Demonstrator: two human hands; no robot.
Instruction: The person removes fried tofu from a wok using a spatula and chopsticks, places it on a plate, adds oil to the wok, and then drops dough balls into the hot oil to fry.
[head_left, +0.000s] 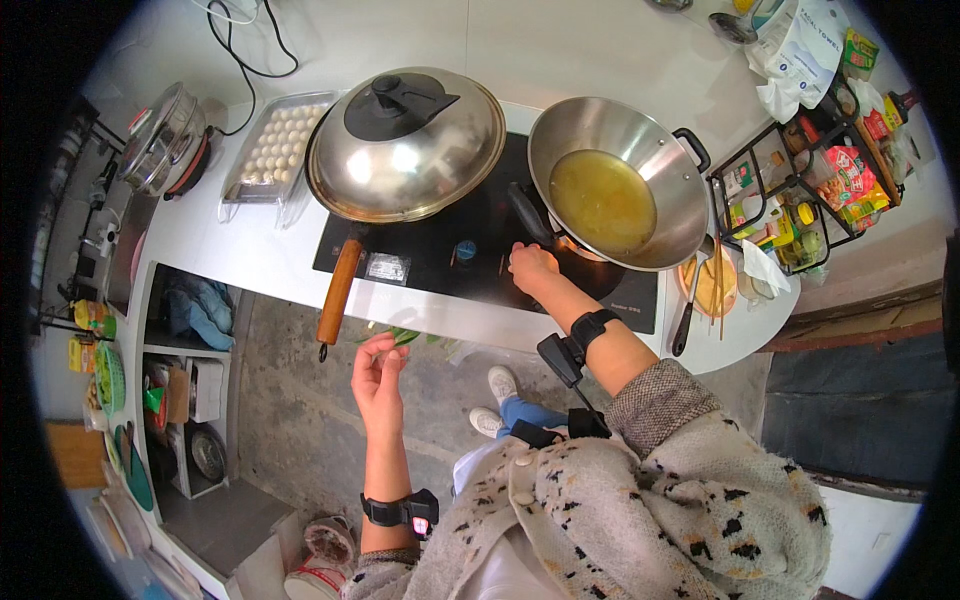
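Note:
My right hand (534, 268) is at the front of a black glass gas hob (480, 202), over the place of a control knob, which it hides. Just behind it a steel wok (667, 180) with yellowish liquid (604, 202) sits tilted on the right burner, where an orange glow shows. On the left burner a pan with a wooden handle (341, 289) stands under a domed steel lid (409, 169). A second knob (466, 250) lies between them. My left hand (382, 371) is raised before the counter edge, with its fingers bent near green leaves (405, 336); whether it holds them is unclear.
On the right stand a plate with food (701, 277), a black-handled utensil (684, 326), chopsticks (718, 289) and a black wire rack (795, 180) of seasonings. To the left are a tray of round white balls (281, 142) and a glass pot (161, 142). Open shelves (187, 350) lie below.

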